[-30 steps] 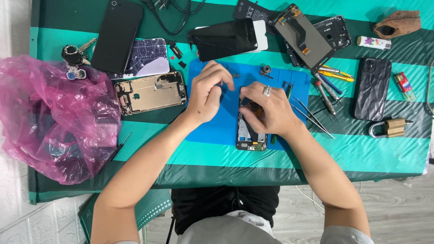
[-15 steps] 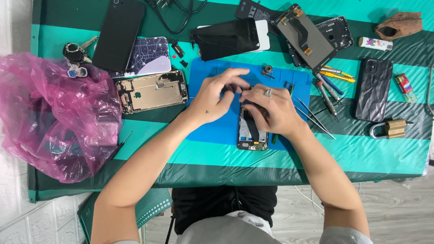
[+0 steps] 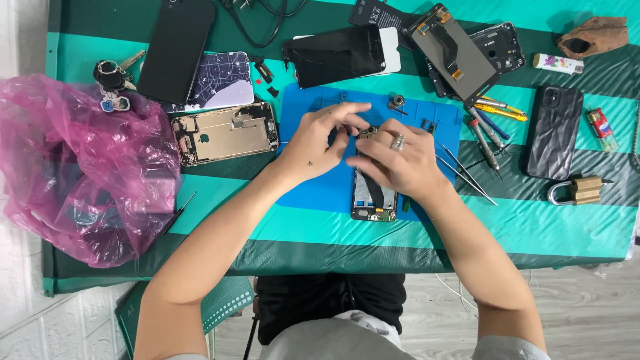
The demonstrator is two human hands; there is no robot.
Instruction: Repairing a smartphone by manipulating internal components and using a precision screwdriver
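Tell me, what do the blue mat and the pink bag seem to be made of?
The blue mat looks like matte silicone or rubber: flat, dull, with moulded recesses along its top edge. The pink bag seems thin glossy plastic film: crumpled, translucent, with shiny creases.

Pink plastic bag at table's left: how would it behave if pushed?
The pink plastic bag looks thin and crumpled, so it would likely deform rather than slide whole. Probably light for its bulk. Dark shapes inside may shift; I cannot tell what they are.
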